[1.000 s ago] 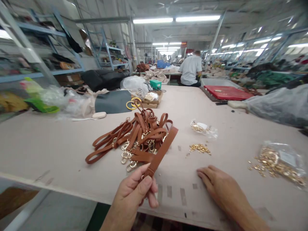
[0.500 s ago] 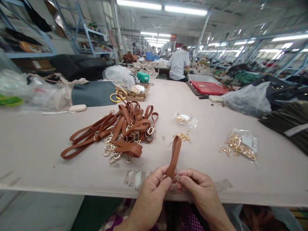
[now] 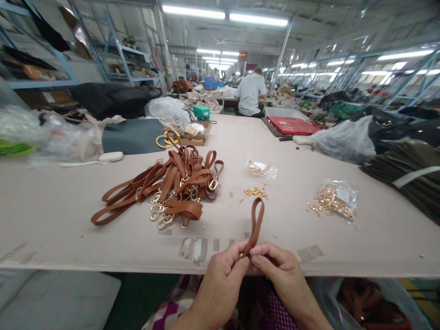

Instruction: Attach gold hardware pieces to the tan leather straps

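A brown leather wrist strap (image 3: 257, 224) stands up as a loop above the table's front edge. My left hand (image 3: 225, 270) pinches its lower end, where a bit of gold metal shows. My right hand (image 3: 278, 266) is closed in a pinch, its fingertips touching the strap's right side; whatever sits between them is too small and covered to make out. Beyond the loop lies a small heap of gold metal studs (image 3: 256, 192). To the left is a pile of brown leather straps (image 3: 185, 183) with gold clasps.
Plastic bags of gold fittings lie at the back (image 3: 261, 169) and at the right (image 3: 337, 199). Dark stacked sheets (image 3: 409, 176) sit at the right edge. A cardboard box (image 3: 195, 135) and yellow rings stand behind the pile. A co-worker (image 3: 251, 94) sits far off.
My right fingertips have moved left, from just beside the strap to touching it. The loop has turned to show its opening more. The view has shifted slightly.
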Demonstrator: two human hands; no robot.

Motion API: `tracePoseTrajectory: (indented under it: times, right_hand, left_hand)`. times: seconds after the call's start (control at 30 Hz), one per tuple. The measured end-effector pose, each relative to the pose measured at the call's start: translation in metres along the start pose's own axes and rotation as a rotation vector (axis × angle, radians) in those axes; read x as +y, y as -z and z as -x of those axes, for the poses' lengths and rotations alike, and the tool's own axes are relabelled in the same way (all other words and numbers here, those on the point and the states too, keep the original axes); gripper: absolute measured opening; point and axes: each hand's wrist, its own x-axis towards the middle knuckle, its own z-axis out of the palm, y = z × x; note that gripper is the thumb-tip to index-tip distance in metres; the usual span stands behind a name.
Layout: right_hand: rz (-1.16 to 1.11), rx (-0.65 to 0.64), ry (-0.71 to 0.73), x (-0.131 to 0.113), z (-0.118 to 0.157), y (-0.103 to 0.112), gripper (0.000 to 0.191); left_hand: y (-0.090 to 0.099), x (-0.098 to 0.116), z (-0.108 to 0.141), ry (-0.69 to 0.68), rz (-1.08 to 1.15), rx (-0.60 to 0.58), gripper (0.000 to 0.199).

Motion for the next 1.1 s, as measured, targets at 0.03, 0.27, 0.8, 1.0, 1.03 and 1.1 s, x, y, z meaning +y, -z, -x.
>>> tracePoseTrajectory:
  times: [0.03,0.27,0.8,1.0,1.03,1.1]
  right_hand:
    - [-0.005,-0.004,0.002,0.001,0.002,-0.001,0.023]
    - [-0.090,0.079,0.053,0.002,0.010,-0.009,0.026]
    - [1.100,0.498,0.312,-0.014,-0.039,0.126,0.022]
    - [1.375,0.436,0.299,-0.013,-0.080,0.172,0.026]
    - [1.405,0.421,0.294,-0.013,-0.083,0.173,0.027]
    - [1.446,0.394,0.287,-0.011,-0.088,0.175,0.027]
  left_hand:
    - [0.000,0.000,0.001,-0.008,-0.036,0.002,0.034]
    - [0.003,-0.025,0.006,-0.120,-0.241,0.085,0.034]
    - [0.000,-0.025,-0.004,0.152,0.079,0.250,0.072]
    - [0.006,-0.024,-0.013,0.175,0.052,0.213,0.070]
    - [0.006,-0.023,-0.014,0.190,0.069,0.214,0.067]
    - [0.005,-0.019,-0.016,0.201,0.110,0.249,0.058]
